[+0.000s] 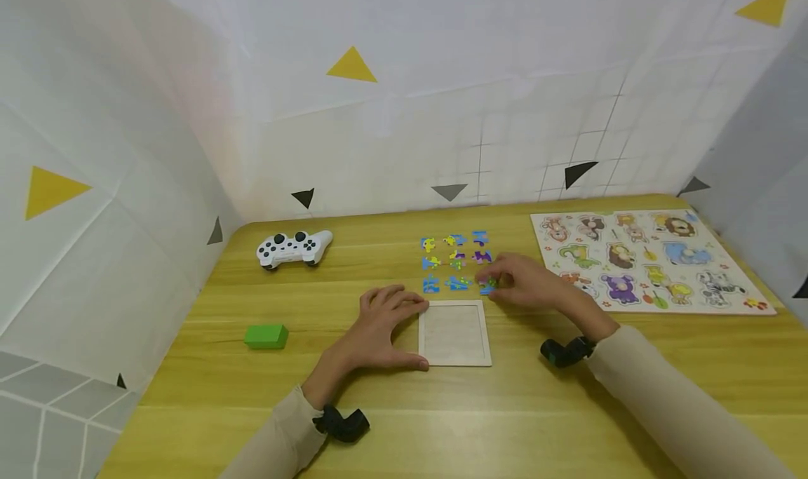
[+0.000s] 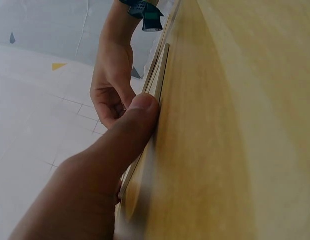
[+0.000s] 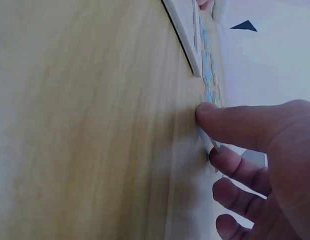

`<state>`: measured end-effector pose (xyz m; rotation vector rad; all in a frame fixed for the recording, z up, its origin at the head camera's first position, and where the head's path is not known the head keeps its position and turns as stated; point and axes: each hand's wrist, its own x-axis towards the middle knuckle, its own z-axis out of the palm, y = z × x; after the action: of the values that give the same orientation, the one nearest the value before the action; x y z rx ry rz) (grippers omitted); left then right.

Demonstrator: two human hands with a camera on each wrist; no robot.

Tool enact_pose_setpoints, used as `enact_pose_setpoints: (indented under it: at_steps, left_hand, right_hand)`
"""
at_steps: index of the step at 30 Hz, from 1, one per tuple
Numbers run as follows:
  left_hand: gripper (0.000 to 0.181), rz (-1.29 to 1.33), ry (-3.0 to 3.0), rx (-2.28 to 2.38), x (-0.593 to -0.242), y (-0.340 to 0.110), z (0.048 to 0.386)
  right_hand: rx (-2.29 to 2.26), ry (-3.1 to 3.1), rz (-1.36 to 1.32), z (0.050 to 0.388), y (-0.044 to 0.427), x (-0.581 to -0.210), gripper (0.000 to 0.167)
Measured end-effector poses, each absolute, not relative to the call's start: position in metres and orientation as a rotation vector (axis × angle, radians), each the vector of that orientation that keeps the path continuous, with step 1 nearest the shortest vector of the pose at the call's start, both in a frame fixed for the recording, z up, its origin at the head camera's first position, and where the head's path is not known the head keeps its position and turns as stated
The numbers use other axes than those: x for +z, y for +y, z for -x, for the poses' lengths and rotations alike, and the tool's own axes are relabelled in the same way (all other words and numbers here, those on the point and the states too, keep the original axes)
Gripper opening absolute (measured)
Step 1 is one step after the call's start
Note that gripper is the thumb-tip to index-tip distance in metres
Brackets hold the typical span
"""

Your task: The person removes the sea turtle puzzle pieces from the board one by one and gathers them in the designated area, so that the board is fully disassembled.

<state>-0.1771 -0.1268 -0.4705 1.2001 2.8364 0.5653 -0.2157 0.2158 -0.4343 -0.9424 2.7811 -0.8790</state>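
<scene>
In the head view, a shallow square wooden puzzle frame lies on the table, its inside bare. My left hand holds its left side, thumb at the near corner and forefinger at the far corner. Just beyond it, colourful jigsaw pieces are spread in three rows. My right hand pinches the nearest right-hand jigsaw piece between thumb and forefinger, partly hiding it. The right wrist view shows that thin piece tilted at the fingertips. The left wrist view has my left thumb against the frame's edge.
A white game controller sits at the back left, with a green block nearer. To the right lies a large animal puzzle board. White cloth walls with triangles surround the wooden table.
</scene>
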Motion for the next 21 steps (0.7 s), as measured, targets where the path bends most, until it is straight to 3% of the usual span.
enact_pose_setpoints:
  at_steps: [21]
  left_hand:
    - [0.098,-1.23,2.848,0.599,-0.471,-0.126,0.179]
  right_hand:
    - [-0.869,2.77,0.852,0.229,0.214,-0.433,0.034]
